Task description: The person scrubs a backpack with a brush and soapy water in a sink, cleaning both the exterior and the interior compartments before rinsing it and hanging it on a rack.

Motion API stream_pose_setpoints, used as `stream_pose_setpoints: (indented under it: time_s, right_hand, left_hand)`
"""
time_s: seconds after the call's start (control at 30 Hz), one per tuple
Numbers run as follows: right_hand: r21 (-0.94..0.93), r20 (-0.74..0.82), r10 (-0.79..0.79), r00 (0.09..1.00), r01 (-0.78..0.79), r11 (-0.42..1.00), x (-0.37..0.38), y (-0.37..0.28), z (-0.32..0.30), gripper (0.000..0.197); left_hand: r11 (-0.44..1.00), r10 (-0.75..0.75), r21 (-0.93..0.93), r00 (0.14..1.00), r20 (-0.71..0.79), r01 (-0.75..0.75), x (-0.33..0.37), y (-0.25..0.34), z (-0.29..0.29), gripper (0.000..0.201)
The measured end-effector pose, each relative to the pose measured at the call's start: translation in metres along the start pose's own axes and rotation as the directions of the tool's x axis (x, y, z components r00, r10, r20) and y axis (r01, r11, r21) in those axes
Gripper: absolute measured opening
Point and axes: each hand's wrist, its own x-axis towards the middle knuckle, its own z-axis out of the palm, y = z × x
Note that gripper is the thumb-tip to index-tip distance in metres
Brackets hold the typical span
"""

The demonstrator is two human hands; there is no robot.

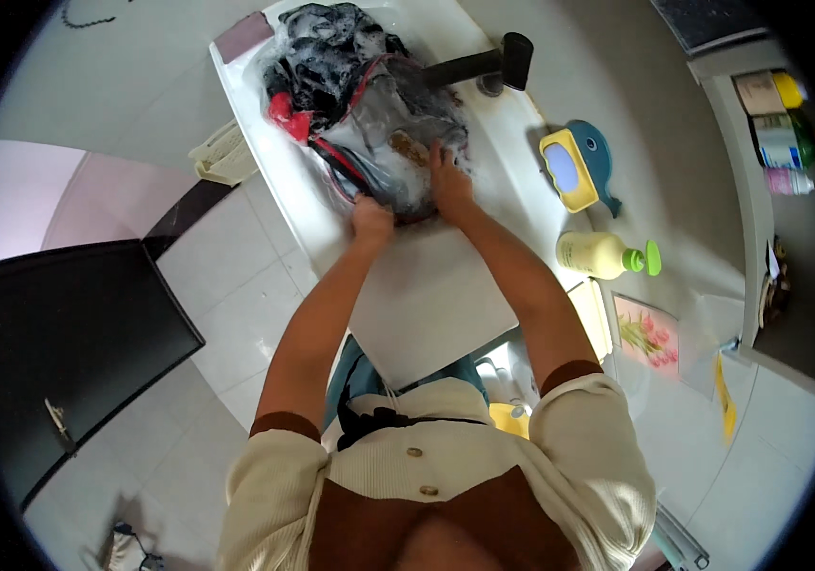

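Note:
A soaked black and grey garment (pixel 379 124) with red trim lies in the white sink (pixel 512 162) among soapy suds. My left hand (pixel 372 221) is closed on its near edge, by the red-and-black band. Against the grey cloth at the right, my right hand (pixel 451 186) rests with its fingers stretched forward. A golden-brown patch (pixel 409 148) shows on the cloth beside those fingertips; whether it is a print or a separate thing I cannot make out. Foam covers the bunched dark part at the far side.
A dark faucet (pixel 469 68) reaches over the sink from the right. On the counter stand a whale-shaped soap dish (pixel 590 162) with a lilac soap bar (pixel 560 167) and a yellow pump bottle (pixel 593 254). A mauve cloth (pixel 244 38) lies on the far left corner. Shelves (pixel 736 181) hold bottles.

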Motion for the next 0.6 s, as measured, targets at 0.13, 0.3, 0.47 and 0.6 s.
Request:
stream_pose_setpoints:
  time_s: [0.13,0.3,0.47,0.6]
  right_hand:
    - [0.135,0.095,0.005,0.995,-0.018,0.991,-0.027,0.011,-0.040,0.050]
    - [0.233,0.188,0.321,0.928,-0.360,0.903,-0.083,0.000,-0.081,0.054]
    - [0.504,0.377,0.385,0.842,-0.536,0.678,-0.148,-0.013,-0.112,0.059]
    - [0.629,0.200,0.423,0.884,-0.447,0.636,-0.192,0.007,-0.088,0.056]
  left_hand:
    - [-0.382,-0.342,-0.905,0.882,0.324,0.184,-0.039,0.001,-0.027,0.031]
    - [-0.894,-0.080,-0.448,0.987,0.142,-0.008,-0.093,-0.003,-0.021,0.015]
    - [-0.058,0.068,-0.859,0.856,-0.512,-0.509,-0.105,0.024,0.035,0.006]
    - [-0.889,0.268,-0.402,0.961,-0.073,0.218,-0.158,0.058,0.007,0.012]
